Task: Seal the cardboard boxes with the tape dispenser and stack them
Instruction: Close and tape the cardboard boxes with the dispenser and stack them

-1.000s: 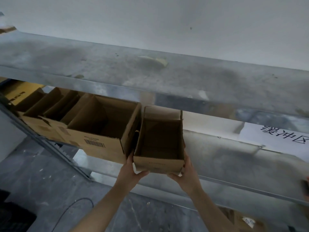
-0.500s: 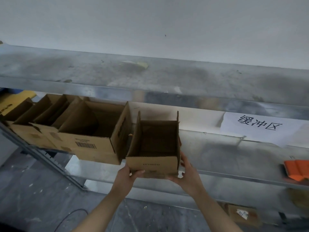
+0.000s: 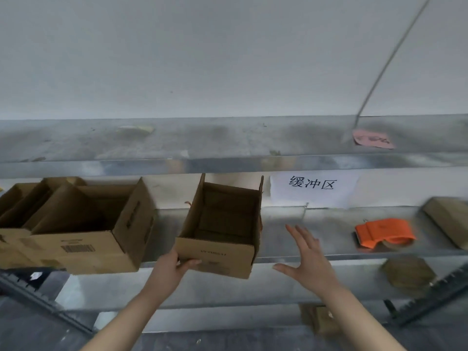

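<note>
Cardboard first: the small box (image 3: 220,224) sits open-topped on the middle shelf (image 3: 329,255). Its near end hangs over the front edge, just right of the bigger open boxes (image 3: 76,231). Half a second ago both grips held its near corners. Now only the left grip (image 3: 177,264) is on it, clamped at the near-left corner with the thumb curled over the front face; the fingers beneath are hidden. The right grip (image 3: 307,259) has let go and swung off to the right. Its fingers are spread and straight, holding nothing, and it hovers over the shelf edge clear of the box.

The view has swung right too, so the orange tape dispenser (image 3: 385,233) now shows whole. It lies on the same shelf, well to the right of the free grip, below and right of the paper sign (image 3: 314,186).

This suggests the box is set where it will be worked, and the right grip is probably going for the dispenser. Sealing has not begun: the side flaps stand up and no tape shows on top. With the box overhanging, the left grip looks to be what steadies it, so letting go early could tip it off the shelf.
</note>
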The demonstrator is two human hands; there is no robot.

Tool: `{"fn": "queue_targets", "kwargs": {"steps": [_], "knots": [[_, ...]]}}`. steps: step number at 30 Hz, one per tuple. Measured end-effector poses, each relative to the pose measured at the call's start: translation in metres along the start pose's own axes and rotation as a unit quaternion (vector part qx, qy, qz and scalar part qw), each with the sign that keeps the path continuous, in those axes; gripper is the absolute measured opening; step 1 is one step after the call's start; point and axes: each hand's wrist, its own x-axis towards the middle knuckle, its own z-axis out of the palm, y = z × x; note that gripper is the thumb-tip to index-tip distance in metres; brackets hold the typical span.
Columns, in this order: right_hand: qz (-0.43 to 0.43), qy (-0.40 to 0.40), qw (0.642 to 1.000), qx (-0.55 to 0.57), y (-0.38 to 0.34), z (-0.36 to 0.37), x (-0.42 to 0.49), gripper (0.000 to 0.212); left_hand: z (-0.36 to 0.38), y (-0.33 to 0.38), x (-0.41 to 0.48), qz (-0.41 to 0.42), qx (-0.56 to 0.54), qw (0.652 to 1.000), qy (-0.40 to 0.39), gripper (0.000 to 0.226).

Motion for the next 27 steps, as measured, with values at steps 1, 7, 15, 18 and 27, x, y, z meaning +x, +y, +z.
{"fn": "queue_targets", "kwargs": {"steps": [1, 7, 15, 18, 27], "knots": [[-0.007, 0.006, 1.0, -0.018, 0.012, -0.008, -0.003, 0.097, 0.012, 0.007, 0.002, 0.0, -0.001, 1.0, -0.004, 0.032], [-0.002, 0.02, 0.998, -0.064, 0.094, -0.059, -0.018, 0.088, 0.105, 0.063, 0.011, -0.013, -0.029, 0.999, -0.006, 0.037], [-0.016, -0.036, 0.997, -0.071, 0.208, -0.115, -0.013, 0.08, 0.249, 0.13, 0.02, -0.102, -0.077, 0.991, 0.028, 0.037], [-0.029, -0.063, 0.996, -0.058, 0.227, -0.12, -0.006, 0.07, 0.282, 0.148, 0.025, -0.118, -0.082, 0.989, 0.04, 0.035], [0.027, -0.152, 0.976, 0.155, 0.232, -0.1, 0.011, 0.095, 0.328, 0.16, 0.039, -0.156, -0.12, 0.979, 0.056, 0.065]]}}
